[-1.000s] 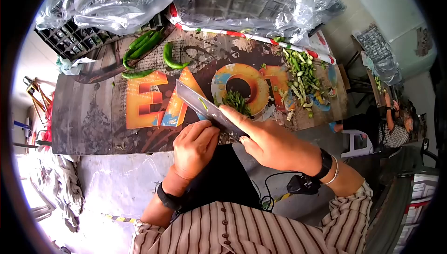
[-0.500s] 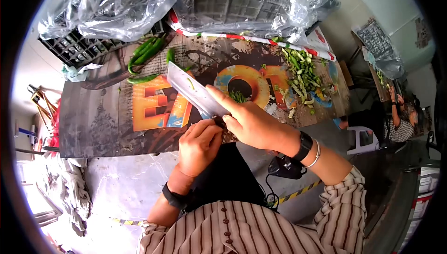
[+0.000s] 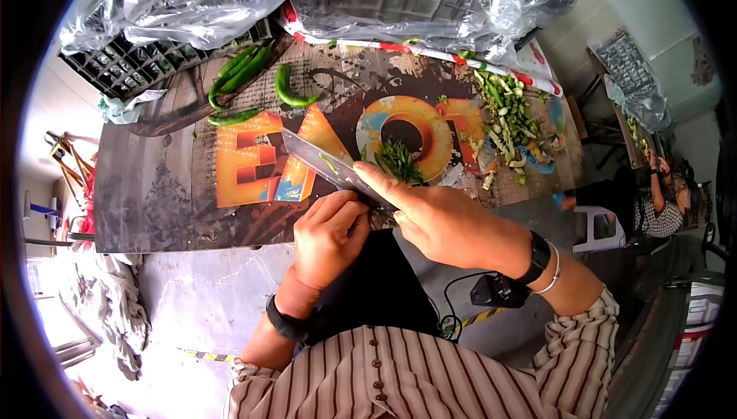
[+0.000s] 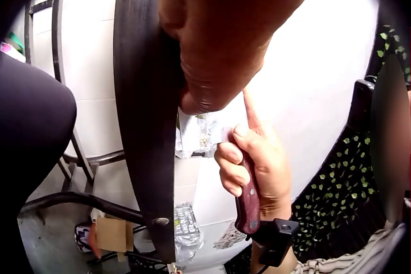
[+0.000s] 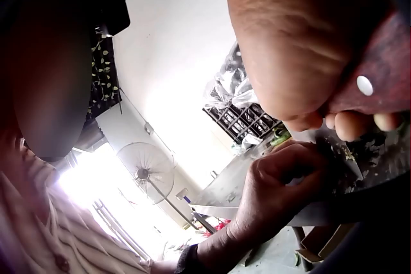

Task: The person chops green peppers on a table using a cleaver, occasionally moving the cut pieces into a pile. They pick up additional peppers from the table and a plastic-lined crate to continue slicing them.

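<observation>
In the head view my right hand (image 3: 453, 227) grips a broad kitchen knife, its index finger stretched along the blade (image 3: 318, 159). The left wrist view shows the fingers wrapped around the dark red riveted handle (image 4: 248, 203). A bit of green sticks to the blade face. My left hand (image 3: 330, 242) is curled close beside the blade, near the table's front edge; whatever lies under its fingertips is hidden, so I cannot tell what it holds. Thin green pepper shreds (image 3: 399, 162) lie just beyond the blade. Whole long green peppers (image 3: 246, 73) rest farther back on the left.
Chopped pale green pieces (image 3: 503, 119) are heaped at the table's right. Plastic-covered black crates (image 3: 153, 62) line the back of the printed table (image 3: 153, 188). Another person (image 3: 660, 204) sits at a second table at far right. A pedestal fan (image 5: 144, 174) stands beyond the left side.
Half a second ago the knife was lifted and tilted over the shreds; the blade has come down again beside the left hand. The left hand stays at nearly the same spot.
</observation>
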{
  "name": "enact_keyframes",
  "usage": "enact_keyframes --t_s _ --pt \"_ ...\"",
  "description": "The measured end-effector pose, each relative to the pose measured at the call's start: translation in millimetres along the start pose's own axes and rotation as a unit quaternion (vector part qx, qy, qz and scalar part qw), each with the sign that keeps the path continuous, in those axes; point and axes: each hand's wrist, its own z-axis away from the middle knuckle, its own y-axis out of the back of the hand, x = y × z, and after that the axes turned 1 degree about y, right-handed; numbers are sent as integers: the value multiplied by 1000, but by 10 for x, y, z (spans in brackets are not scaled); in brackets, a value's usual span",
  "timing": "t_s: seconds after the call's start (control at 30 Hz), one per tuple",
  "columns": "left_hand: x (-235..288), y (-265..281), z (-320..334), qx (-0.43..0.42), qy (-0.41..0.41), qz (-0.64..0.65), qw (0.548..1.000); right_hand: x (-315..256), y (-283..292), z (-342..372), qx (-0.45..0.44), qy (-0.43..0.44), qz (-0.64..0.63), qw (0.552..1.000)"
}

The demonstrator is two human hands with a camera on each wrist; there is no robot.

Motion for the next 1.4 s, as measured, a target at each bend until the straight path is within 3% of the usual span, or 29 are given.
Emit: enact_keyframes --t_s 0.1,0.17,0.3,0.43,0.53,0.57,0.67,0.8,0.87,0.97,1.0,1.17,1.4 --pt "-4 5 -20 -9 5 -2 1000 9 -47 -87 -27 -12 15 999" --pt "-10 -2 -50 -15 -5 -4 1000 38 -165 -217 33 70 24 997" --pt "-10 5 -48 -14 3 -9 1000 50 -93 -318 18 1 -20 1000" --pt "-51 -7 -19 -4 -5 11 1000 263 -111 2 144 -47 -76 986" --pt "-13 55 -10 -32 55 47 997 188 43 394 225 -162 -347 896" --pt "8 109 -29 -53 97 71 991 281 28 516 261 -147 -362 883" --pt "-33 206 -154 -68 82 -89 990 329 -13 863 307 -182 -444 822" --pt "-172 192 -344 -103 53 -124 986 403 -341 1202 322 -236 -470 787" --pt "-166 196 -466 -197 105 -83 971 407 -482 1262 316 -244 -488 776" --pt "-263 37 -519 -222 113 -45 967 370 -570 1206 307 -242 -520 759" --pt "-289 -23 -546 -204 75 -60 974 375 -593 1170 292 -236 -529 761" --pt "-183 -176 -634 -198 67 -55 976 294 -691 920 235 -220 -542 776" --pt "-221 -250 -625 -163 102 52 980 313 -786 712 218 -175 -561 779"
